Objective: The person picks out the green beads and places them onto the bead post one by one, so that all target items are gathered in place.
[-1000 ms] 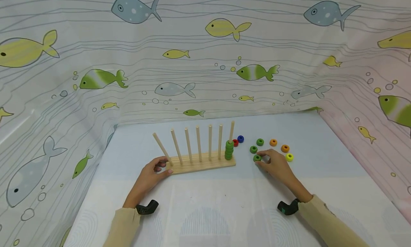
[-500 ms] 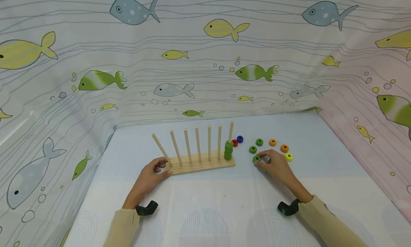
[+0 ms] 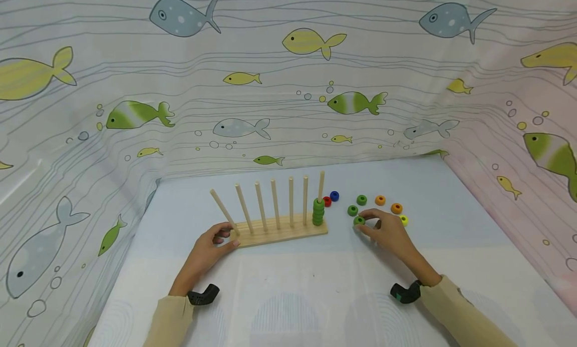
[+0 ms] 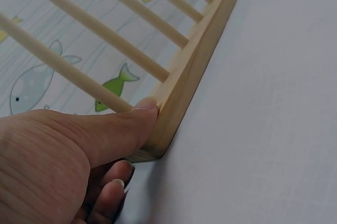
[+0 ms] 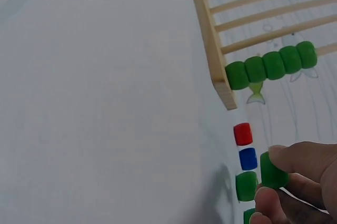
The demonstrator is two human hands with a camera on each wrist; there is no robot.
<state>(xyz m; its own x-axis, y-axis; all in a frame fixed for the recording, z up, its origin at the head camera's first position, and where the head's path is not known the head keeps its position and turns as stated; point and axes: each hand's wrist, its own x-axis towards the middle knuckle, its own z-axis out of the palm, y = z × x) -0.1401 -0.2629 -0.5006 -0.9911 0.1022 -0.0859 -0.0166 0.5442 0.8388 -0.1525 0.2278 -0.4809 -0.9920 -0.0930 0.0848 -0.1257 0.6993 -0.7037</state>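
A wooden rack with several upright pegs has a pale base [image 3: 279, 234]. My left hand [image 3: 208, 249] grips the base's left end. In the left wrist view the thumb [image 4: 124, 129] presses the base's edge near the end peg, and the fingers curl at its end. Several green beads [image 3: 318, 213] are stacked on the rightmost peg; the other pegs are bare. To the right of the rack, my right hand [image 3: 388, 232] pinches a green bead [image 5: 273, 171] between thumb and fingers. Close to it lies another green bead [image 3: 353, 211].
Behind the rack's right end sit a red bead [image 3: 327, 202] and a blue bead [image 3: 334, 196]. A further green bead [image 3: 361, 200], two orange beads including one [image 3: 396, 208] farther right, and a yellow bead [image 3: 404, 220] lie around the right hand. A fish-patterned sheet [image 3: 252, 101] rises behind.
The right hand keeps its pinch on the green bead, which has shifted only slightly. The left hand holds the rack's end as before. The head view has turned a little.
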